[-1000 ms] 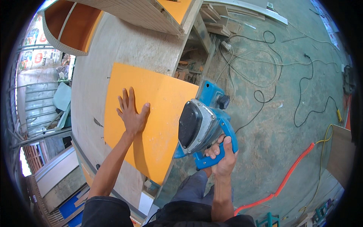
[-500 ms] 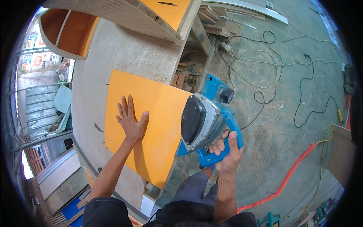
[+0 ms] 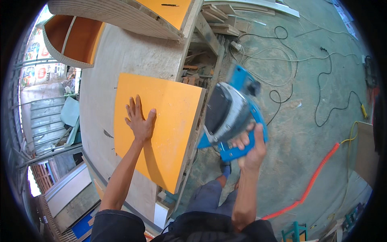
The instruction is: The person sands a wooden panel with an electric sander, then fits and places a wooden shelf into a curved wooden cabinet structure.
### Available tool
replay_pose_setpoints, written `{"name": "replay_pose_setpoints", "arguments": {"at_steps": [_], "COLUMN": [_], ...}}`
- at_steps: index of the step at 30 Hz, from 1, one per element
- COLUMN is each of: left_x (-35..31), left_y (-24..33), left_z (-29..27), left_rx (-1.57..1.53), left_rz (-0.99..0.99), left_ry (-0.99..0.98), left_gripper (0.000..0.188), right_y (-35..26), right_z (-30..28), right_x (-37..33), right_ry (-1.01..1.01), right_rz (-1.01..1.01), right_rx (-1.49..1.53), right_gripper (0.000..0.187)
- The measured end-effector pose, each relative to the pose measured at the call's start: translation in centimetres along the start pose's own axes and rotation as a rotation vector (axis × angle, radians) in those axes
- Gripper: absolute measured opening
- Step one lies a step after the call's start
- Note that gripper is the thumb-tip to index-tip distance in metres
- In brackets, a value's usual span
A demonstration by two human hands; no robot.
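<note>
a head-worn fisheye looks down over bench (image 3: 117, 52) and floor (image 3: 290, 161).

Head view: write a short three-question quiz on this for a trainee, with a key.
1. True or false: the left hand rests on the orange panel with its fingers spread.
2. What does the right hand hold? A) a hammer; B) a blue power tool; C) a paintbrush.
3. Fill in: the coiled hose at the picture's right is ____ in color.

Key: 1. True; 2. B; 3. red-orange.
</note>
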State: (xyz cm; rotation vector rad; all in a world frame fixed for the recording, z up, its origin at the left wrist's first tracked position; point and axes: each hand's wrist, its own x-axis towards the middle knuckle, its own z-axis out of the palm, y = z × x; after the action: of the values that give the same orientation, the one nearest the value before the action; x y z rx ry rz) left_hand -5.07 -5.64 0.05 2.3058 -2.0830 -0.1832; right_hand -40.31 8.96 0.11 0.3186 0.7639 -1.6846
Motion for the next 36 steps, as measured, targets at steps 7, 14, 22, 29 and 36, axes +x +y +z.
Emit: {"name": "replay_pose_setpoints", "arguments": {"at_steps": [7,14,22,29,36], "left_x": [-0.1,0.1,0.1,0.2,0.1], "left_y": [-0.2,-0.1,-0.3,-0.6,-0.5], "left_z": [0.1,0.3,0.4,0.5,0.4], "left_rx": [-0.03,-0.042,-0.047,-0.036,-0.022], "left_rz": [0.011,0.021,0.026,0.034,0.042], "left_ry": [0.027,0.039,0.041,0.041,0.033], "left_gripper": [0.089,0.09,0.088,0.089,0.09], "right_y": [3.2,7.8,10.0,9.8,9.1], "right_z": [-4.8,-6.0,-7.1,-6.7,-5.8], "right_x": [-7.4,-12.0,-13.0,-12.5,-11.2], "right_ry": [-0.052,-0.07,-0.115,-0.146,-0.113], "right_rz": [0.023,0.141,0.143,0.142,0.126], "right_rx": [-0.097,-0.035,-0.059,-0.053,-0.069], "right_gripper": [0.035,0.032,0.028,0.026,0.023]}}
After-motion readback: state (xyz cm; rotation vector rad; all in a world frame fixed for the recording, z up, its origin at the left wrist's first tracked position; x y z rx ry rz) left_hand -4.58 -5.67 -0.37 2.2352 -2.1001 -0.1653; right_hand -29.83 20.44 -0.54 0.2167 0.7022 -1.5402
